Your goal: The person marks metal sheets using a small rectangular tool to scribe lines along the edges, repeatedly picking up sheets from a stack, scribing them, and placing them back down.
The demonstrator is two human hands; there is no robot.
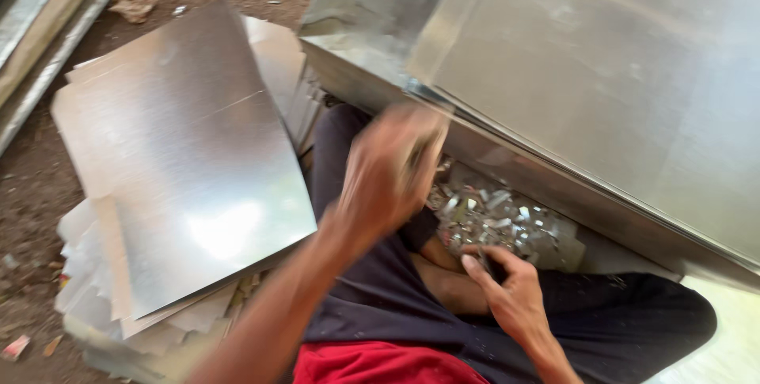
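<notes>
Left hand (392, 170), blurred, is raised above the lap; its grip cannot be told. Right hand (507, 285), fingers curled, reaches into the metal scraps (499, 222) beside stacked metal sheets (190, 162).

Pile of small shiny metal scraps (499, 222): thin silvery offcuts w/ irregular shapes, heaped loosely, lying just below the lower edge of the big tilted metal sheet (617, 83) and btwn the person's legs. Right hand (514, 289) touches the pile's near edge, fingers curled, pinching sth small & dark, too small to tell. Left hand (392, 170), motion-blurred, is raised just left of the pile, close to that sheet's lower edge, closed round sth unclear.
</notes>
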